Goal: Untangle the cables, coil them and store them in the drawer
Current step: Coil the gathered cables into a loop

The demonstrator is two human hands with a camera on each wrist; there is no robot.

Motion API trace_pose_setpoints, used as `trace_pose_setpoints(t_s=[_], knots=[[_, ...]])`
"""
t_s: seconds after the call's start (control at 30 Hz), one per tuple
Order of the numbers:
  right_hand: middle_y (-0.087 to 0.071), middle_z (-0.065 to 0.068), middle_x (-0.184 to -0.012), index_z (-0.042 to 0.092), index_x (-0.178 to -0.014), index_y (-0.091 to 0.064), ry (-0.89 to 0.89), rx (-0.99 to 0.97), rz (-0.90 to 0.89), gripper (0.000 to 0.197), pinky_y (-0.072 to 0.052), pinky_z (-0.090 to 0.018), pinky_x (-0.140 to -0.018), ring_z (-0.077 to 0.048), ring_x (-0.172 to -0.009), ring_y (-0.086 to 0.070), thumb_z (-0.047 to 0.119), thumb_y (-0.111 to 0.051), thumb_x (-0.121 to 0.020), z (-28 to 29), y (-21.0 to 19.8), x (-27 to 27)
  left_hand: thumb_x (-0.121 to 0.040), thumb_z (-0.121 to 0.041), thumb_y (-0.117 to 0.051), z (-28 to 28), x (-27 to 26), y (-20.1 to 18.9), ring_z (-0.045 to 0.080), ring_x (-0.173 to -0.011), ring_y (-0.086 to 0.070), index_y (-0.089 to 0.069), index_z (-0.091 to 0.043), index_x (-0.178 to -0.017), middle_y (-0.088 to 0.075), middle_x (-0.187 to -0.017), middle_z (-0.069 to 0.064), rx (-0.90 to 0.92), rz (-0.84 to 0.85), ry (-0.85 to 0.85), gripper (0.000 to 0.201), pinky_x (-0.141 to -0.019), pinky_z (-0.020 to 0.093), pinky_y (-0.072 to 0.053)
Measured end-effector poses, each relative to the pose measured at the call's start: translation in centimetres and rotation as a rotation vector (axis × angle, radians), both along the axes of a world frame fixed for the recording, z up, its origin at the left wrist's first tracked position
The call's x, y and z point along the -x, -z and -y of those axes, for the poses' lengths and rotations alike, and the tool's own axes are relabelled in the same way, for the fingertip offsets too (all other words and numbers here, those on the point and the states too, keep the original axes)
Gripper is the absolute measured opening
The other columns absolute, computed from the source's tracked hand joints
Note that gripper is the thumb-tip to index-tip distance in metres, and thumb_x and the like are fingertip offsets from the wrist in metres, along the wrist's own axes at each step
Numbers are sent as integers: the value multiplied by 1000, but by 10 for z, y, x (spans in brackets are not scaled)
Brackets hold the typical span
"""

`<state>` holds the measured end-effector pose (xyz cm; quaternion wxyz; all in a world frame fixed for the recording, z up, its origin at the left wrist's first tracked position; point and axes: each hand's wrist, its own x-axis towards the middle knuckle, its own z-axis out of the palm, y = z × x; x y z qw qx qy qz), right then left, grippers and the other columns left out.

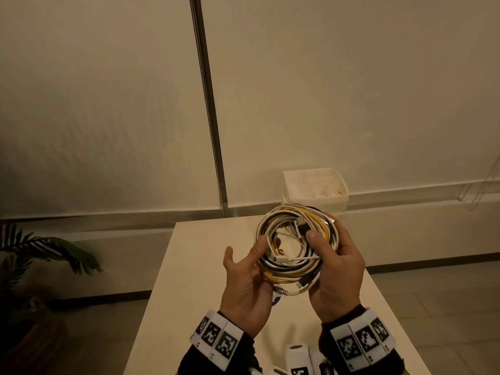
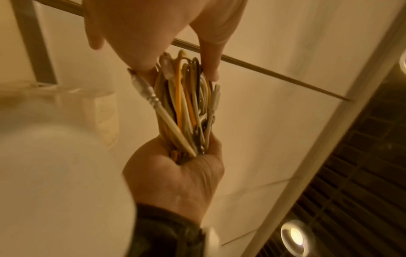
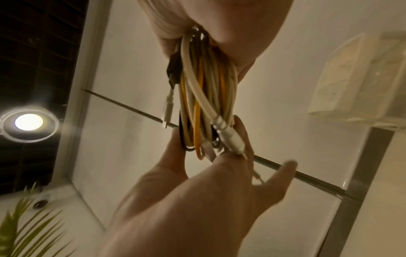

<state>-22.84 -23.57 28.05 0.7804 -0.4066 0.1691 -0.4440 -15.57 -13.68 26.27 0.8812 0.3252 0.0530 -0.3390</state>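
Observation:
A coil of white, yellow and black cables (image 1: pixel 290 276) is held in the air above the white table (image 1: pixel 189 266). My right hand (image 1: pixel 338 269) grips its right side, thumb pressed on top by a black plug. My left hand (image 1: pixel 251 263) pinches the left side between its fingers, thumb sticking out free. In the left wrist view the coil (image 2: pixel 186 107) shows edge-on between the left hand (image 2: pixel 142 34) and the right hand (image 2: pixel 175 177). The right wrist view shows the coil (image 3: pixel 204 87) the same way, right hand (image 3: pixel 219 17) above, left hand (image 3: pixel 197 191) below. Several plugs stick out loose.
A white open box (image 1: pixel 315 185) with white items inside stands just beyond the table's far edge. A metal pole (image 1: pixel 211 117) runs up the wall behind. A plant (image 1: pixel 48 247) stands on the floor at the left. White marker-tagged objects (image 1: pixel 297 358) lie at the table's near edge.

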Motion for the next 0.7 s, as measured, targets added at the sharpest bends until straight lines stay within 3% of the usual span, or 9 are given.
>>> trace_pose_setpoints(t_s=[0.17,0.27,0.37,0.43,0.5,0.57,0.6,0.63,0.7], knots=[[-71,-19,-108,8,-120,-63,-3,-11,-7,41,-55,-46,-91,-36,-103,-67,-3,-63,-80,4,3,3,-62,-2,-87,-19,-16,19,32,-107,-63,-31,-6,-149,-65,-121,22,136,-27,150,104,-90,47,-55],[-69,-21,-111,7,-119,-64,-31,-46,-10,40,-54,-47,-92,-37,-103,-67,1,-63,-79,3,5,3,-66,10,-56,-31,-19,24,35,-105,-62,-55,5,-129,-64,-117,23,274,19,323,63,-96,52,-48],[-69,-21,-113,5,-119,-64,-37,-97,4,37,-57,-43,-87,-34,-100,-68,1,-62,-82,3,5,1,-55,13,-45,-38,-11,22,43,-132,-44,-62,-1,-119,-56,-134,19,454,110,435,67,-109,68,-24],[-69,-20,-111,5,-118,-65,-31,-152,12,33,-56,-44,-88,-32,-97,-68,0,-60,-85,3,5,-1,-54,13,-51,-38,-5,20,41,-137,-37,-65,-7,-116,-53,-139,14,462,174,449,67,-113,67,-15],[-69,-20,-110,6,-116,-66,-24,-189,12,31,-54,-46,-90,-33,-98,-67,1,-60,-86,2,7,-3,-54,12,-59,-37,-4,20,39,-132,-42,-67,-9,-118,-56,-137,12,445,227,444,68,-113,57,-29],[-70,-19,-111,7,-115,-66,-10,-204,-9,31,-53,-48,-91,-34,-99,-68,2,-60,-86,-1,10,-5,-61,11,-65,-37,-3,22,34,-120,-49,-59,-12,-131,-54,-137,12,458,262,493,74,-86,29,-51],[-70,-19,-111,8,-115,-67,2,-213,-22,30,-53,-50,-91,-34,-99,-68,2,-61,-86,-3,11,-7,-67,10,-67,-36,-1,20,31,-115,-50,-52,-14,-139,-50,-140,14,455,302,523,77,-73,20,-48],[-70,-20,-111,8,-115,-67,20,-218,-36,30,-53,-51,-91,-35,-100,-68,2,-61,-86,-5,13,-8,-72,8,-70,-34,1,19,32,-116,-50,-44,-15,-144,-46,-143,18,431,363,526,79,-73,21,-48],[-70,-20,-111,8,-115,-66,66,-209,-51,30,-54,-51,-90,-36,-101,-68,1,-61,-86,-10,16,-11,-77,1,-74,-27,7,20,41,-129,-45,-35,-13,-147,-41,-148,24,338,510,442,82,-103,42,-45]])
